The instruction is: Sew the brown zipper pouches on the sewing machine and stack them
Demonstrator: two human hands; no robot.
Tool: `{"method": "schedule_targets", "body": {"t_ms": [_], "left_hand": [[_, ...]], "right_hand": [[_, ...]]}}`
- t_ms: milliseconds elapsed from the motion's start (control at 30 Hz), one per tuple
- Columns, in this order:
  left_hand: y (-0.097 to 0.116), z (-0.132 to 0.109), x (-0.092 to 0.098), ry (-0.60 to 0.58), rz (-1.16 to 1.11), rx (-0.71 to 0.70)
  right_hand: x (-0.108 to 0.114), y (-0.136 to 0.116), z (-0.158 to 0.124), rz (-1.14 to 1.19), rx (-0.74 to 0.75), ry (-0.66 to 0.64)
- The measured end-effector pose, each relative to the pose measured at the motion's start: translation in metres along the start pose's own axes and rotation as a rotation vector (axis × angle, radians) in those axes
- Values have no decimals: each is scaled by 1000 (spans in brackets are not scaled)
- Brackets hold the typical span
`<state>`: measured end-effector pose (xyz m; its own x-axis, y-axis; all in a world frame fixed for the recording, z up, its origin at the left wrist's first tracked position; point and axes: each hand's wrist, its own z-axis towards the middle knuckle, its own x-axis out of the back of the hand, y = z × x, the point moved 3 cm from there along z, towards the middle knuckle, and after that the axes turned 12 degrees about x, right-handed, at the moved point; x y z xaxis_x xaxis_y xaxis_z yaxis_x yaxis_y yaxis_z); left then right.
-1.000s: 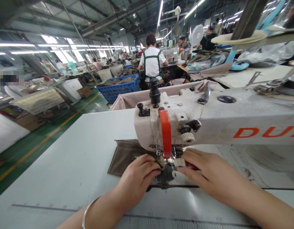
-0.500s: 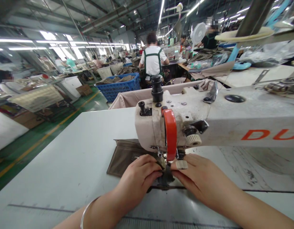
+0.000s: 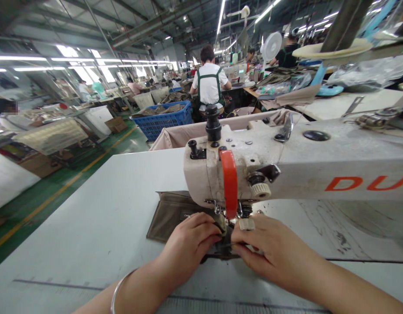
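Far left: a factory floor with green paint and a yellow line; a blue basket (image 3: pixel 162 118) of fabric pieces stands far off, and a person in a white shirt (image 3: pixel 208 85) sits beyond it, facing away.

Worktable (image 3: pixel 99 218): pale, flat, bare across its left part.

Olive fabric panel (image 3: pixel 170 213): lies flat on the table, just left of and under the machine head, bearing a small dark label. Judged light, soft and limp; likely to slide easily on the smooth top; best taken at its near edge beside the needle.

Left hand (image 3: pixel 188 244): bangle at the wrist, fingers curled, pinching a small dark piece (image 3: pixel 225 245) at the needle.

Sewing machine (image 3: pixel 286 168): cream body, orange guard (image 3: pixel 230 183) over the needle area, arm running right.

Right hand (image 3: pixel 269 250): fingertips pressed on the same dark piece, touching the left hand's; a plaster wraps one finger.
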<state>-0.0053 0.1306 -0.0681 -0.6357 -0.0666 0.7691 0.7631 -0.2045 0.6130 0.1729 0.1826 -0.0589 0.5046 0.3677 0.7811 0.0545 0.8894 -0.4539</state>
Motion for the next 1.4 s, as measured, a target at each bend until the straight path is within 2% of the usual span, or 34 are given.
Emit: {"method": "schedule_targets", "body": {"t_ms": [167, 400, 467, 533, 600, 667, 733, 800, 867, 1000, 1167, 1400], "left_hand": [[-2, 0, -1, -13, 0, 14], [4, -2, 3, -21, -4, -28], [7, -4, 2, -25, -2, -42], [7, -6, 2, 12, 20, -23], [7, -7, 1, 52, 76, -23], [7, -8, -1, 51, 121, -73], [8, -8, -2, 58, 121, -136], [8, -8, 0, 101, 95, -170], [10, -9, 2, 117, 100, -205], [14, -10, -1, 23, 149, -297], [10, -14, -8, -94, 211, -340], [15, -15, -7, -101, 187, -353]], "right_hand": [[3, 4, -4, 20, -80, 64], [10, 18, -9, -104, -106, 22], [19, 33, -16, -241, -259, 9], [27, 50, -26, -405, -452, -58], [31, 57, -32, -504, -533, -114], [32, 50, -30, -490, -441, -66], [27, 30, -22, -360, -227, 2], [15, 9, -12, -182, 2, -23], [2, -6, -5, -101, 118, -81], [-15, -9, -2, -115, 131, -131], [-15, -4, -8, -124, 111, -150], [-11, -3, -7, -146, 79, -189]]}}
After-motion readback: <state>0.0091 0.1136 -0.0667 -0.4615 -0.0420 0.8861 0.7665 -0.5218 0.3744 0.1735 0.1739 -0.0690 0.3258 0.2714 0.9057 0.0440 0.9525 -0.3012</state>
